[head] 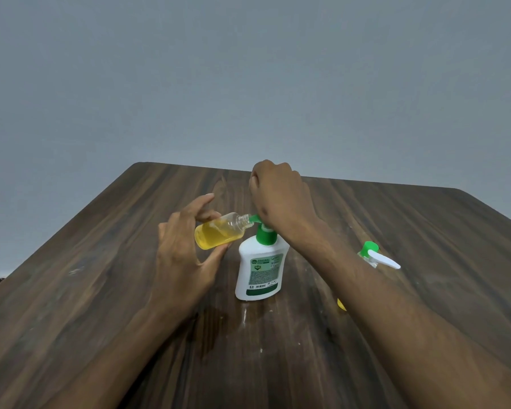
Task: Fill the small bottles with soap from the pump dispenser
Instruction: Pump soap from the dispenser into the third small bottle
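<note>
- Grey wall (248,69) rises behind a dark wood-grain table (101,290).
- White pump dispenser (260,268) with a green pump head stands upright near the table's middle.
- Right hand (278,196) rests closed on top of the pump head, covering it.
- Left hand (183,249) pinches a small clear bottle (219,234), tilted nearly sideways, about half full of yellow soap, its open neck touching the green spout (253,217).
- Green-and-white spray cap (376,256) shows just beyond the right forearm, atop another bottle that is mostly hidden.
</note>
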### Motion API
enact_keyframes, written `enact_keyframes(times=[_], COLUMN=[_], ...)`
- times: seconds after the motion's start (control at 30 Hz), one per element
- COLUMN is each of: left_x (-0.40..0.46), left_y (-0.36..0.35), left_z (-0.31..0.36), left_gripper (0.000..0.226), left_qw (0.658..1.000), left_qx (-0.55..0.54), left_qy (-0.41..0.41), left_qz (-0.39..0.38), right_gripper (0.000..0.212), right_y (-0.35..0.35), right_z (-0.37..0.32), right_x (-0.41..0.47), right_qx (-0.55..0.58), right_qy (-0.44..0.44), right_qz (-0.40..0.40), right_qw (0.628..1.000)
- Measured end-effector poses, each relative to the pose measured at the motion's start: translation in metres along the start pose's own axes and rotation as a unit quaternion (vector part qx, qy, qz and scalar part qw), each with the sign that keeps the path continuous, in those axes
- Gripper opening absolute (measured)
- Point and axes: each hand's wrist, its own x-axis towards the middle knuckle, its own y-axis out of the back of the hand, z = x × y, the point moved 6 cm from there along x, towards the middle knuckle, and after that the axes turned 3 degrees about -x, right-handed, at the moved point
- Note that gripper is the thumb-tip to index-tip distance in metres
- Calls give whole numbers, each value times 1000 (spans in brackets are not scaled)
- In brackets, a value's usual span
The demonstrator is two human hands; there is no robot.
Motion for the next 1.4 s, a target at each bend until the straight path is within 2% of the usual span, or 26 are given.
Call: enact_keyframes(times=[0.8, 0.97, 1.4], left_x=[-1, 0, -1], left_y=[-1, -2, -2], left_z=[2, 1, 1], left_gripper=[77, 75, 75], left_qw=[999, 999, 999], left_qx=[-17, -25, -24], left_qy=[3, 2, 19], left_qz=[-30, -36, -41], right_gripper=[14, 9, 17], right_y=[-5, -3, -10], right_z=[2, 0, 5], right_x=[1, 1, 6], right_qx=[17, 8, 21], right_qy=[-11, -3, -11], right_qz=[2, 4, -2], right_qw=[1000, 1000, 1000])
